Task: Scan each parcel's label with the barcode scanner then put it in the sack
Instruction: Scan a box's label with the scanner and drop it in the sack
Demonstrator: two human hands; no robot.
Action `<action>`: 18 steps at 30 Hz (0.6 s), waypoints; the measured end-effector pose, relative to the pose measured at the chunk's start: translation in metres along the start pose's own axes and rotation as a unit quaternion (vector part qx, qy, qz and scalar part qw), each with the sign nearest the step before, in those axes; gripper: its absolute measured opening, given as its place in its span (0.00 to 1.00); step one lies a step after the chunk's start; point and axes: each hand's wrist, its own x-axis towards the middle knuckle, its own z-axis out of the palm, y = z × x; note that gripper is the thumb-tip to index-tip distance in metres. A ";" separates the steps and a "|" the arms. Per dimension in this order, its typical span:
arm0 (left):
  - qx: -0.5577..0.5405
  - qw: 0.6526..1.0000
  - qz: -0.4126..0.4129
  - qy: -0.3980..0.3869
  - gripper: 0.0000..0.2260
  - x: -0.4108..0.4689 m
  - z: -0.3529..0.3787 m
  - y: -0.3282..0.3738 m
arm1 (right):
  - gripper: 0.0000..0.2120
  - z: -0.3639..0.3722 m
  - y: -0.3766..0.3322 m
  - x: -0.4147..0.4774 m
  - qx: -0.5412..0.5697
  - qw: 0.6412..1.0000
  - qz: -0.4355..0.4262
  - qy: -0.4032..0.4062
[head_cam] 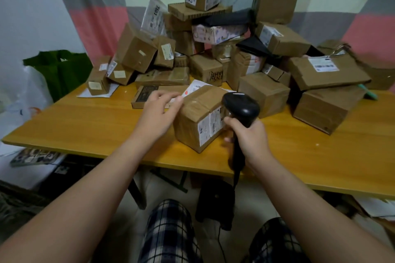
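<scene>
A brown cardboard parcel (196, 117) with a white label on its right face stands near the table's front edge. My left hand (159, 111) lies against the parcel's upper left edge, thumb along the top, fingers loosely bent. My right hand (249, 139) grips the handle of a black barcode scanner (241, 107), whose head is close to the labelled face. A green sack (62, 68) stands open beyond the table's left end.
A tall heap of parcels (213, 45) fills the back of the wooden table (85, 126). A flat box (147, 94) lies just behind my left hand. White plastic bags (23, 96) sit at the left. The scanner's cable hangs below the table edge.
</scene>
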 end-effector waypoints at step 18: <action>-0.240 0.962 -0.098 -0.086 0.40 -0.026 0.014 -0.010 | 0.04 -0.011 -0.014 -0.013 -0.063 0.993 -0.089 -0.055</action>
